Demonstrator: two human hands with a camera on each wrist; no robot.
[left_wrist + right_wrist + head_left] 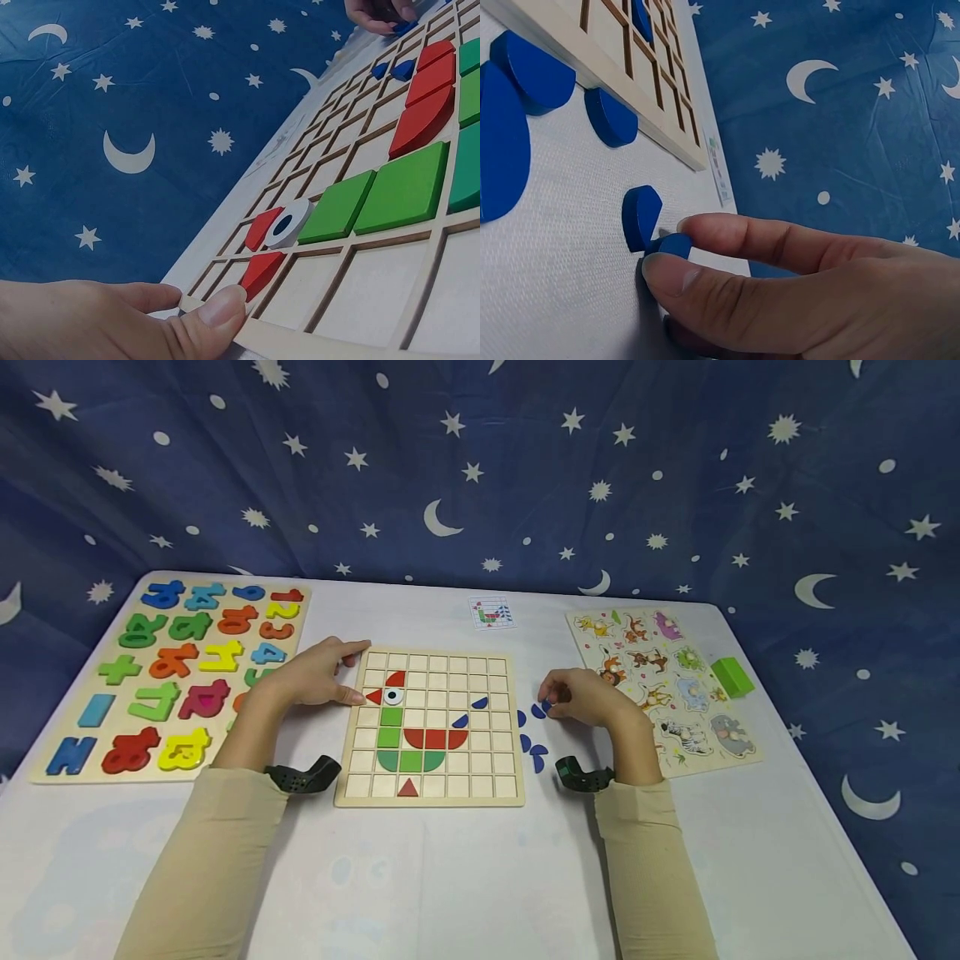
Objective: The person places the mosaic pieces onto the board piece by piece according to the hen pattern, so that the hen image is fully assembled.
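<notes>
The wooden grid board (431, 802) lies flat, its coloured blocks forming a bird with a white eye piece (392, 696). My left hand (318, 677) rests at the board's upper left, thumb on its rim beside a red triangle (262, 274) and index finger at the corner. To the right of the board, my right hand (585, 697) pinches a blue half-circle block (673, 245) between thumb and index finger, close over the cloth. Another blue block (642, 217) lies right against it. Two blue blocks (480, 702) sit in cells on the board's right side.
Several loose blue blocks (538, 763) lie along the board's right edge. A pattern card (492, 612) is behind the board. At left lies a number puzzle (168, 777); at right, an animal puzzle (738, 757) with a green block (732, 677) beside it.
</notes>
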